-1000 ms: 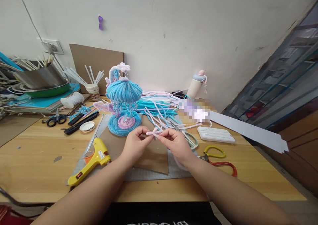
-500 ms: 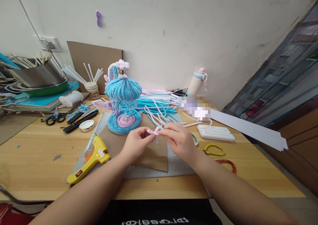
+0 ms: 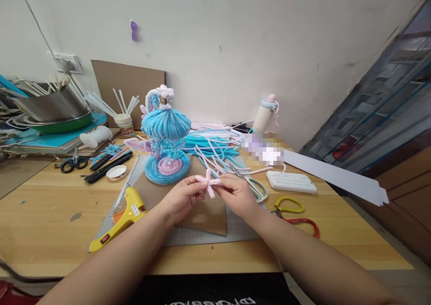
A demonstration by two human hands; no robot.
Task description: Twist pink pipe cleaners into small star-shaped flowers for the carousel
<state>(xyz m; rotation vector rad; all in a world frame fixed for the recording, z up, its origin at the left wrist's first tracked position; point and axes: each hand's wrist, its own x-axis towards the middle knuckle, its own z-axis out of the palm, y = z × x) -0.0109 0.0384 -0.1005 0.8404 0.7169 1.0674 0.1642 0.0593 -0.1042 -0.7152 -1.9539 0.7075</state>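
A small pink fuzzy pipe-cleaner starfish (image 3: pixel 209 183) with several arms is held up between my two hands. My left hand (image 3: pixel 183 198) pinches its left side between thumb and fingers. On its right side, my right hand (image 3: pixel 238 196) grips an arm with closed fingertips. Below them lies a brown cardboard sheet (image 3: pixel 205 219) on a grey cutting mat (image 3: pixel 175 238). Just beyond my left hand stands a blue and pink pipe-cleaner jellyfish (image 3: pixel 166 125) on a round coiled base. Scissors with pale green handles (image 3: pixel 257 190) rest beside my right hand.
A yellow glue gun (image 3: pixel 126 219) lies left of my forearm. Pliers with yellow and red handles (image 3: pixel 291 205) and a white power bank (image 3: pixel 291 181) are at right. Blue and pink pipe cleaners (image 3: pixel 212 143) spread behind; a bottle (image 3: pixel 264 116) stands near the wall.
The pink starfish has turned so its arms spread toward me. My right hand has shifted slightly left and down, uncovering the pale green scissors.
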